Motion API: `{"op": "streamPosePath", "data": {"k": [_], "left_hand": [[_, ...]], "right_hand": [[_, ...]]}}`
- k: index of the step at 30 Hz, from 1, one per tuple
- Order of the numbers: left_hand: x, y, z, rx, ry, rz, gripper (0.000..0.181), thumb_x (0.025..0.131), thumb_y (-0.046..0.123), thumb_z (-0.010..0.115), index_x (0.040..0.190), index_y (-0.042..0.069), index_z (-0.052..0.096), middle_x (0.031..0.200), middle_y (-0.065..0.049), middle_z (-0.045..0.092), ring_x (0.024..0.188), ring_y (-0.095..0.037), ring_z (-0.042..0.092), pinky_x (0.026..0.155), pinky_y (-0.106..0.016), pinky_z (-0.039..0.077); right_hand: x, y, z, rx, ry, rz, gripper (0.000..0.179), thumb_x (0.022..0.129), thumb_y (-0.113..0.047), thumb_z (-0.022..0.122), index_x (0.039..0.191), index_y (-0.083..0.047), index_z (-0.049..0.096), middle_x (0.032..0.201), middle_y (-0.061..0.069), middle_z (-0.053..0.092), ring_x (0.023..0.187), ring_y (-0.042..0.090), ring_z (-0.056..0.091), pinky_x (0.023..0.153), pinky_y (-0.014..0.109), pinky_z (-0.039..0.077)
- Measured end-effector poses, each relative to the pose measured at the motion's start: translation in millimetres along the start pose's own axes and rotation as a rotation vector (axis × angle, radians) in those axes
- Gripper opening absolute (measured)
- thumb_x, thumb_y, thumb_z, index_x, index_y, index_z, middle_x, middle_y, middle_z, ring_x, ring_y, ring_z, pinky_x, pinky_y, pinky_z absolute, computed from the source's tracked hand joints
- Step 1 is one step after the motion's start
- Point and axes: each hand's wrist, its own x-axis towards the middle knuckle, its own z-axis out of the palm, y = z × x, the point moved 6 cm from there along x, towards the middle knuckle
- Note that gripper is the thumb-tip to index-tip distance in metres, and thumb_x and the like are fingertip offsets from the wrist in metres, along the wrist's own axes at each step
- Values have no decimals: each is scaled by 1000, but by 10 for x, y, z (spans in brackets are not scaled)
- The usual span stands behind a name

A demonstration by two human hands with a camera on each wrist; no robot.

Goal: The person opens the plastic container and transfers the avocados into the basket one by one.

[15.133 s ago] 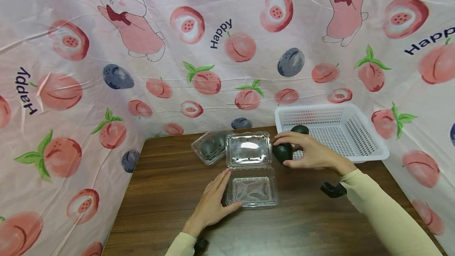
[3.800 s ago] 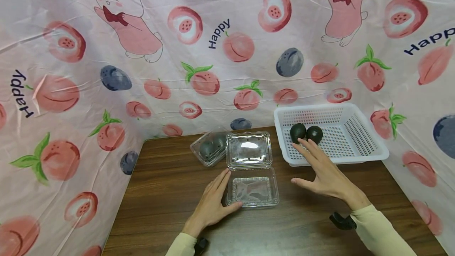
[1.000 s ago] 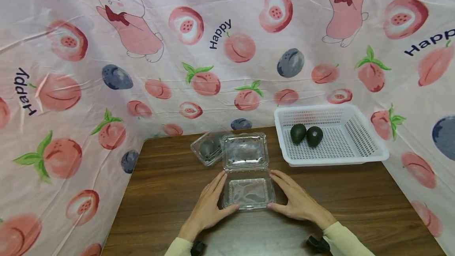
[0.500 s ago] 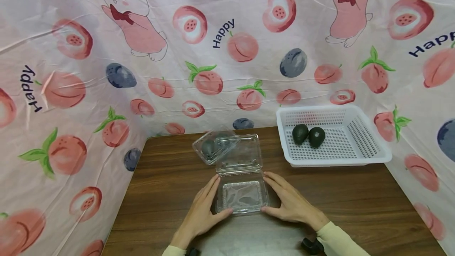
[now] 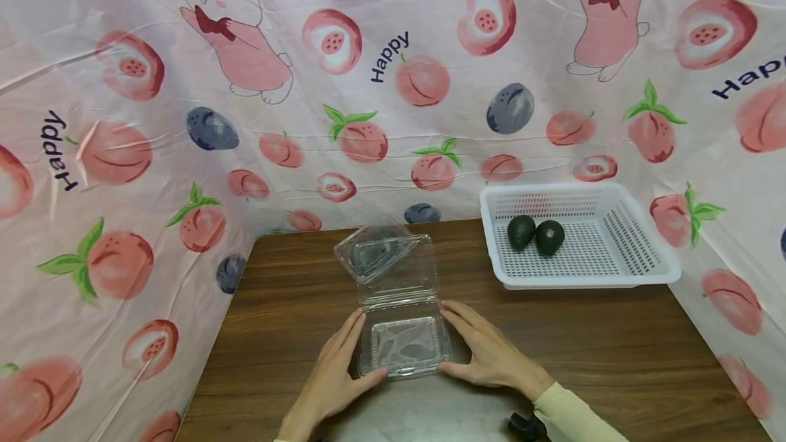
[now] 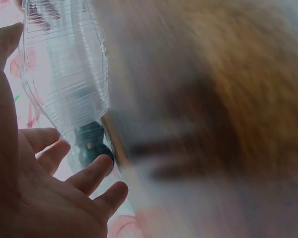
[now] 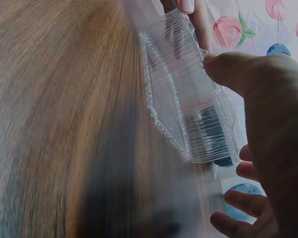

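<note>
**Clear clamshell, lid open, shifted left between two hands**

Clear clamshell (image 5: pixel 405 345): on the worktop (image 5: pixel 614 360), left of its middle, hinge towards the far edge, lid (image 5: pixel 414 282) laid back.

Left hand (image 5: pixel 334 367) and right hand (image 5: pixel 488 346): one at each side, thumbs at the near corners, fingers extended and apart from thumbs; neither wraps the plastic.

Change: over the last second, clamshell and hands have moved left and slightly nearer the front. The lid now overlaps the closed box (image 5: pixel 353 266) in the head view; contact cannot be told. Judged a repositioning only, farther from the basket.

Closed box: at the far edge, left part; dark fruit (image 6: pixel 92 146) inside.

Basket (image 5: pixel 626 224): far right corner; two avocados (image 5: pixel 550 237) at its left end.
</note>
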Motion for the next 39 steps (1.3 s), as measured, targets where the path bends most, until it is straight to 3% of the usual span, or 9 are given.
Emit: {"op": "streamPosePath", "data": {"k": [20, 29, 39], "left_hand": [[-250, -340, -212, -67, 45, -71, 116, 92, 65, 88, 179, 13, 32, 188, -5, 31, 163, -52, 46, 121, -81, 45], [-334, -489, -323, -96, 80, -55, 115, 91, 55, 94, 178, 9, 34, 186, -11, 34, 164, -50, 45, 124, -75, 46], [-425, -653, -453, -91, 110, -94, 115, 89, 50, 96, 178, 10, 35, 186, -14, 34, 166, -48, 42, 124, -75, 45]], "right_hand": [[246, -260, 227, 46, -79, -37, 99, 95, -61, 86, 166, 0, 53, 176, 17, 49, 159, 37, 55, 121, 59, 56], [387, -369, 370, 45, -94, -63, 99, 95, -61, 86, 166, -1, 52, 177, 16, 48, 159, 37, 55, 121, 59, 57], [557, -485, 519, 77, -140, -62, 100, 96, -59, 85, 170, -2, 47, 179, 18, 44, 163, 36, 51, 124, 59, 54]]}}
